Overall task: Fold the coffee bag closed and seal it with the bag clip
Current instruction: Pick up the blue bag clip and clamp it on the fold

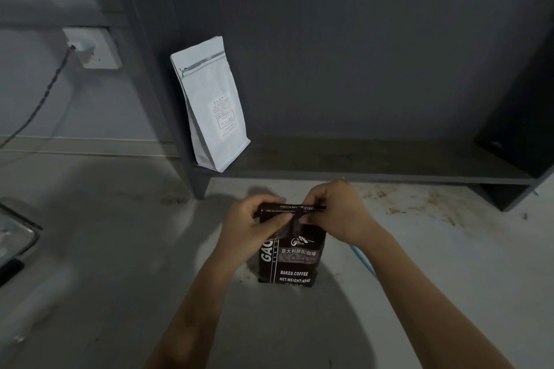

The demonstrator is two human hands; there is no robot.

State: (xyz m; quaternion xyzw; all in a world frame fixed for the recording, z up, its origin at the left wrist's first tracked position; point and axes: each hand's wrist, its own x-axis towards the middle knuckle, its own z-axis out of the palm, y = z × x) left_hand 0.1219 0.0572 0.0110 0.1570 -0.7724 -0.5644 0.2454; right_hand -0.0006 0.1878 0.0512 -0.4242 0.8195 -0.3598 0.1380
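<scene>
A black coffee bag (292, 260) with white lettering stands upright on the grey counter (120, 249). Its top strip is bent over towards me. My left hand (248, 228) pinches the left end of that folded top, thumb pressed on the front. At the right end my right hand (332, 213) grips the same folded strip. A thin light-blue strip (364, 260), perhaps the bag clip, lies on the counter under my right forearm, mostly hidden.
A white coffee bag (209, 105) stands upright on the left end of a low dark shelf (374, 171). A wall socket (93, 46) with a plugged cable is at the left. A dark tray edge (15, 237) shows at far left. Coffee grounds (419, 201) are spilled behind.
</scene>
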